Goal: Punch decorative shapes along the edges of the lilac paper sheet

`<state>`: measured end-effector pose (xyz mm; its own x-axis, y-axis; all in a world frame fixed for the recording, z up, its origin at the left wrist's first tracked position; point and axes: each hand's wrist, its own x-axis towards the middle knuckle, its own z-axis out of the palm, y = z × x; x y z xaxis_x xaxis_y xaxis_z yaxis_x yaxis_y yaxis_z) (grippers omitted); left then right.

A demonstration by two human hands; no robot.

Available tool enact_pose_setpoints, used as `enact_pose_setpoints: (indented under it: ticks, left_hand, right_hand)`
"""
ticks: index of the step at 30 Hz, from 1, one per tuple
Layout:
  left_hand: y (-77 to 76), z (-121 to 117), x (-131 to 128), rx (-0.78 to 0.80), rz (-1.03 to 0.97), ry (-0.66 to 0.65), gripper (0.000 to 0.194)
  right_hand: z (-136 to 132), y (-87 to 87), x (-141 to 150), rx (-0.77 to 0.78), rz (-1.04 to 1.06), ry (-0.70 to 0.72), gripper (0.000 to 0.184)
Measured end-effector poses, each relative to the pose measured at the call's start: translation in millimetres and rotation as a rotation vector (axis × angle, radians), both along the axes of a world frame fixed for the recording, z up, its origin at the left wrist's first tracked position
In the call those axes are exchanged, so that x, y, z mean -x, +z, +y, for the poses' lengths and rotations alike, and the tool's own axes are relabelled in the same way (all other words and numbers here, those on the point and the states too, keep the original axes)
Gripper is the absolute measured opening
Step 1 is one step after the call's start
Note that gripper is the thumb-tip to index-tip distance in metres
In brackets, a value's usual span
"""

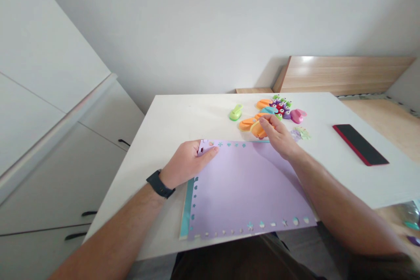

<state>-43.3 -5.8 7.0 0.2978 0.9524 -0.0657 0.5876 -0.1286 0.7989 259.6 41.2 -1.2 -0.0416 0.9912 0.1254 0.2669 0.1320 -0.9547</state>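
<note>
Holding was recorded at both hands. The left hand [187,158] was clamped on the far left corner of a purple sheet [246,183], thumb on the top face, remaining fingers mostly out of sight. The right hand [279,134] was closed on an orange punch [258,130], thumb and fingers together on its body.

The sheet lay on the white table [167,122] directly before the person, its near edge about level with the table's front edge, a strip of teal paper [186,212] showing along its left side. Its long side appeared to run left to right. Cut shapes [250,225] were noted along the left and near edges; along the far edge they ran from the left corner to around the middle, and none showed between there and the right hand.

Governing relation: the held punch lay at or just beyond the far edge, right of the last cut shape on that side. The right hand was the nearer to that plain stretch; the left was at the opposite end. The punch's long axis could not be fixed, fingers covering part of it, nor could it be told whether paper sat in its slot.

A green punch [235,113] stood left of the held one, beyond the sheet.
</note>
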Motion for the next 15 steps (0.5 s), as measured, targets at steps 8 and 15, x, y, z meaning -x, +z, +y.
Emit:
enact_pose_setpoints:
  ticks: [8,15]
  left_hand:
    - [4.0,-0.3,-0.3,-0.01,-0.046,-0.014,0.043]
    - [5.4,-1.4,0.1,-0.001,-0.087,-0.01,0.041]
  right_hand:
    - [-4.5,5.1,2.5,0.011,0.062,0.017,0.044]
    - [-4.4,6.8,1.4,0.009,0.069,0.013,0.046]
